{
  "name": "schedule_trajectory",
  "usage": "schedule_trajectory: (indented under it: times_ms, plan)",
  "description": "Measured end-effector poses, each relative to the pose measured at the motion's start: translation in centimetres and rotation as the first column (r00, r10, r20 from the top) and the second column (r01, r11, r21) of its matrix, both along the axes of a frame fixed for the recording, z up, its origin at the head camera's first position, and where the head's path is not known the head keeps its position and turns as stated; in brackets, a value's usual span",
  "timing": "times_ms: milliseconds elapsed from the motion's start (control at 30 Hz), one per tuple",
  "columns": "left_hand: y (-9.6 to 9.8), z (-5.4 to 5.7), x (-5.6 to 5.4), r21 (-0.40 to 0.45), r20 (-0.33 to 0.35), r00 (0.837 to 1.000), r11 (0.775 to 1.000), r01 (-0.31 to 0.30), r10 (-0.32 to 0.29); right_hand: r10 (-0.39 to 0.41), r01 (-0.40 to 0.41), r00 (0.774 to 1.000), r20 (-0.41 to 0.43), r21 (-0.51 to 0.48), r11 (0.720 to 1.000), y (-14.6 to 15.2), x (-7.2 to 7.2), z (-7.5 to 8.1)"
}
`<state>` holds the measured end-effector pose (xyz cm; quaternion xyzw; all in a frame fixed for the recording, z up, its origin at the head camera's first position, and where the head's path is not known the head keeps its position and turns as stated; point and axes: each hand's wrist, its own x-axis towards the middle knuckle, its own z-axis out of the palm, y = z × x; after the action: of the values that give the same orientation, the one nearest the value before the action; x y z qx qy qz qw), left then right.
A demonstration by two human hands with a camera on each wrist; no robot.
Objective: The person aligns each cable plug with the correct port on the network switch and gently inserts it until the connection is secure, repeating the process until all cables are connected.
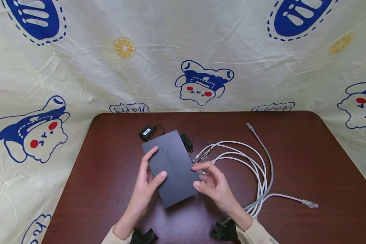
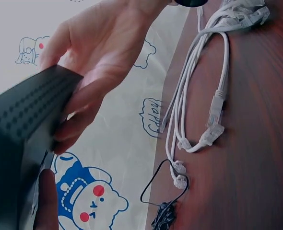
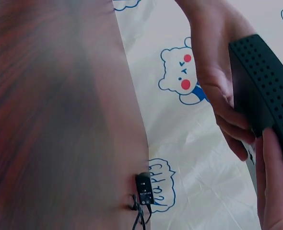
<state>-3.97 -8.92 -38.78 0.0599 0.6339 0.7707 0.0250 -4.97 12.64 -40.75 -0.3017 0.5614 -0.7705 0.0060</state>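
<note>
Above the middle of the table (image 1: pixel 116 162), the grey box (image 1: pixel 174 169) is slanting lengthwise from eleven o'clock to five, the left hand (image 1: pixel 144 188) gripping it at nine and the right hand (image 1: pixel 216 188) pinching it at four.

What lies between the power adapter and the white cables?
In the head view, the dark box and the bundled black cord show between the power adapter and the white cables.

We've got a dark box (image 2: pixel 17 139) at nine o'clock!
The right hand (image 2: pixel 103 55) grips it from eleven, the left hand's (image 2: pixel 47 199) finger touches at eight; we spot white cables (image 2: pixel 225 62) from one to five, black lead (image 2: pixel 164 216) bundled at six.
</note>
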Motion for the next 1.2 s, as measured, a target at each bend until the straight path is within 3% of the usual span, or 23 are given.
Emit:
schedule_trajectory:
  times_ms: [367,633,867,1067,1200]
  plan:
    - [0.5,0.1,0.0,-0.019,0.035,0.996,0.997,-0.080,0.081,-0.008,0.008,1.000,-0.002,-0.031,0.999,-1.7,1.0,-0.2]
    - [0.6,0.4,0.1,-0.017,0.067,0.989,0.992,-0.129,0.130,-0.074,0.075,0.996,0.052,-0.020,0.997,-2.5,1.6,-0.5]
    - [0.6,0.1,0.0,-0.028,0.080,0.983,0.986,-0.162,0.164,0.007,-0.005,0.998,0.064,-0.033,0.999,-3.1,1.8,-0.8]
    - [0.4,-0.1,-0.2,-0.068,0.093,0.975,0.978,-0.197,0.203,0.074,-0.076,0.984,0.164,0.006,0.997,-3.0,2.0,-0.9]
    - [0.0,-0.1,-0.4,-0.079,0.091,0.972,0.975,-0.208,0.214,0.116,-0.120,0.984,0.134,0.027,0.992,-2.7,1.6,-1.0]
